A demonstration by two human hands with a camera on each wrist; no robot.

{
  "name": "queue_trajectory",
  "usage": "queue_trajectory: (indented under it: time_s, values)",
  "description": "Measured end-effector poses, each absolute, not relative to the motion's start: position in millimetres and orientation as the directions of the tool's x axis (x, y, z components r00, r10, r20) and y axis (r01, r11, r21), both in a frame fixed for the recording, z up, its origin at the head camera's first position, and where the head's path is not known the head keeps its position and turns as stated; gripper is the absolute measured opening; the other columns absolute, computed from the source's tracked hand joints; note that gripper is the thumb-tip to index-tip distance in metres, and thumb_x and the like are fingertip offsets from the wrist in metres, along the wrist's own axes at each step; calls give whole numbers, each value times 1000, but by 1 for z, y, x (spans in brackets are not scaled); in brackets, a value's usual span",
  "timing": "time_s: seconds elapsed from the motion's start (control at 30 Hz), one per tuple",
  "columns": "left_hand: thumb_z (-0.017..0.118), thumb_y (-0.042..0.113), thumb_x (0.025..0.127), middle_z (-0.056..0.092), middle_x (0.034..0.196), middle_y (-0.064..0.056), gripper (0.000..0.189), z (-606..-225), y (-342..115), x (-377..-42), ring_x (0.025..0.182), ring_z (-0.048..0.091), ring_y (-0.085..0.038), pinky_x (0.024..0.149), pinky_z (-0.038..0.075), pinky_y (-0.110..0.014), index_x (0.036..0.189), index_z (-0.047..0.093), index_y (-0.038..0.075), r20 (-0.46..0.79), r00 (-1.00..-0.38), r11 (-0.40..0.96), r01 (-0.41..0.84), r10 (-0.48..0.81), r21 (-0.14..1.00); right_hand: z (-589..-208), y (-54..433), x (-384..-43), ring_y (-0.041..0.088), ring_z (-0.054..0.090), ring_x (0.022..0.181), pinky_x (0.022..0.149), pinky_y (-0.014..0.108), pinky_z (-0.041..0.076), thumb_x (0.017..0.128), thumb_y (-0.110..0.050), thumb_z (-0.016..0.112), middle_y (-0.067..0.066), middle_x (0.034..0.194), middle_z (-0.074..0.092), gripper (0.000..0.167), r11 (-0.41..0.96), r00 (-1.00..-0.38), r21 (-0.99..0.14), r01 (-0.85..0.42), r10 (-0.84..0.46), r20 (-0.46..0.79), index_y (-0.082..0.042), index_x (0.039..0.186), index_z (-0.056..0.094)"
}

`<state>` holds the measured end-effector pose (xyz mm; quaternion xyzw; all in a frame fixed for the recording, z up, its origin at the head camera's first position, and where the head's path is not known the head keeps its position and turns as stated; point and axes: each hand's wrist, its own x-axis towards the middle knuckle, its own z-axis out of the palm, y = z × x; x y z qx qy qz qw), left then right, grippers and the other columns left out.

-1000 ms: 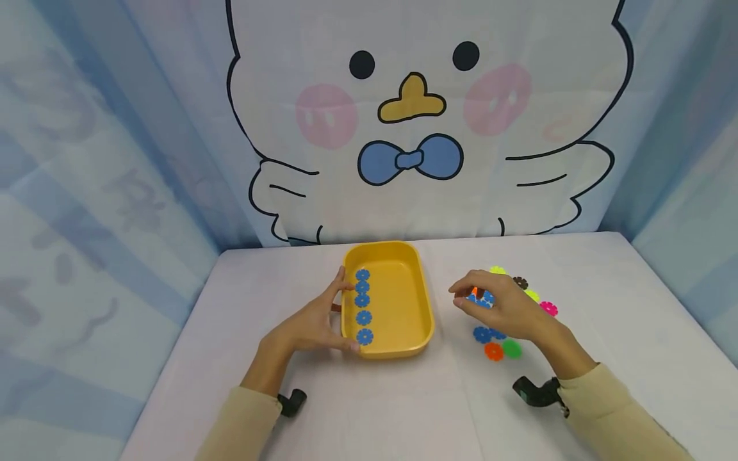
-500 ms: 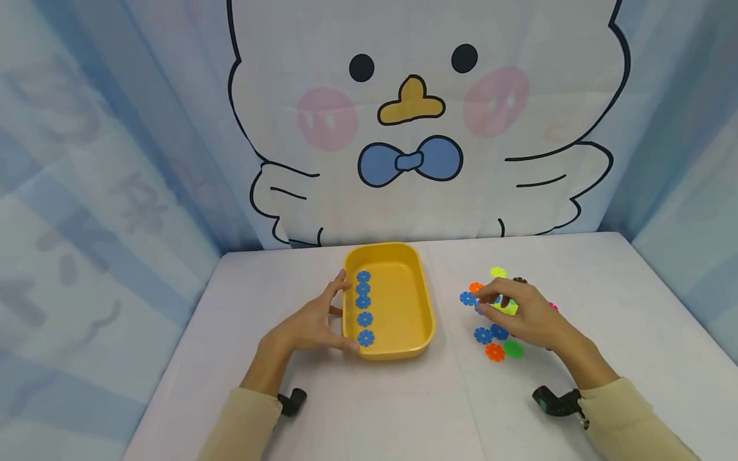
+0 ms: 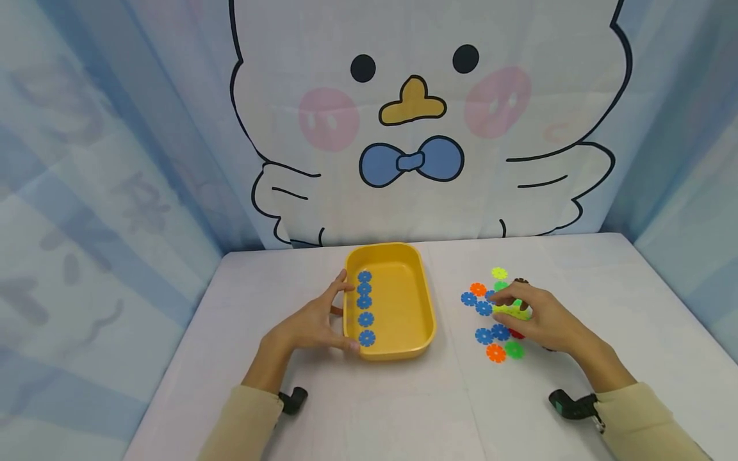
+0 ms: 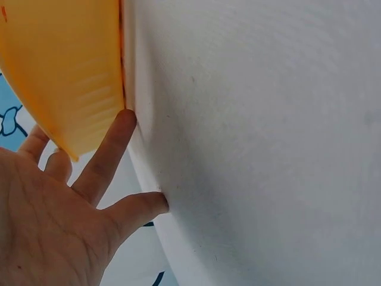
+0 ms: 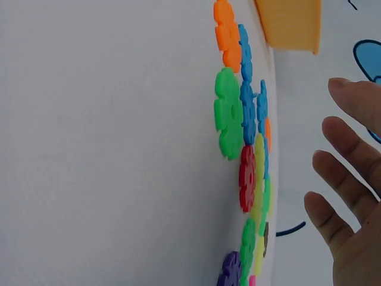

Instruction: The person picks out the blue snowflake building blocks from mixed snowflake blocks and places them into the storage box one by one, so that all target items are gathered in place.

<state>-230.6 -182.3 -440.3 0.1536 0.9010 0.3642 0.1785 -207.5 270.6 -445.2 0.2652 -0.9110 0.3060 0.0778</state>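
Note:
My left hand (image 3: 314, 323) rests along the left side of a yellow tray (image 3: 400, 301), thumb at the near corner. In the left wrist view, straight, spread fingers touch the tray's outer wall (image 4: 65, 71). Inside the tray, several blue flower-shaped discs (image 3: 366, 319) form a column beside the left wall. My right hand (image 3: 542, 317) hovers over a loose group of flower discs, fingers loosely bent, with nothing seen between them. Near it lie blue discs (image 3: 483, 308), yellow discs partly hidden by the fingers, a green disc (image 5: 228, 113) and a red disc (image 5: 247, 179).
Orange discs (image 3: 496, 353) lie at the near and far ends of the group, and a yellow disc (image 3: 499, 273) at its back. A purple disc (image 5: 230, 271) shows in the right wrist view. Behind the white table (image 3: 403, 410) hangs a cartoon-printed curtain (image 3: 415, 211).
My right hand has moved right across the disc group, uncovering blue and orange discs on its left side. My left hand and the tray stay in place.

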Motion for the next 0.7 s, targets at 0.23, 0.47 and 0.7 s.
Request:
queue_trajectory:
  time_s: [0.23, 0.47, 0.7]
  values:
    - [96, 53, 64, 0, 171, 23, 124, -442, -181, -231, 127, 58, -19, 92, 58, -37, 162, 21, 34, -214, -883, 691, 155, 417, 706, -446, 283, -210, 20, 62, 96, 78, 34, 55, 86, -18, 84, -4, 103, 70, 32, 727, -878, -493, -478, -409, 248, -13, 115, 70]
    - [96, 53, 63, 14, 171, 18, 131, -441, -182, -232, 126, 59, -17, 96, 56, -41, 164, 13, 36, -215, -887, 695, 151, 410, 702, -449, 290, -213, 33, 61, 115, 92, 55, 54, 87, -24, 84, 2, 111, 72, 34, 735, -898, -525, -429, -410, 160, -12, 116, 71]
    - [96, 56, 62, 19, 169, 19, 135, -442, -183, -233, 125, 59, -17, 94, 56, -39, 164, 10, 36, -215, -884, 694, 155, 415, 703, -456, 291, -212, 41, 53, 123, 102, 71, 42, 84, -31, 86, 5, 118, 68, 35, 738, -894, -528, -421, -436, 104, -16, 113, 74]
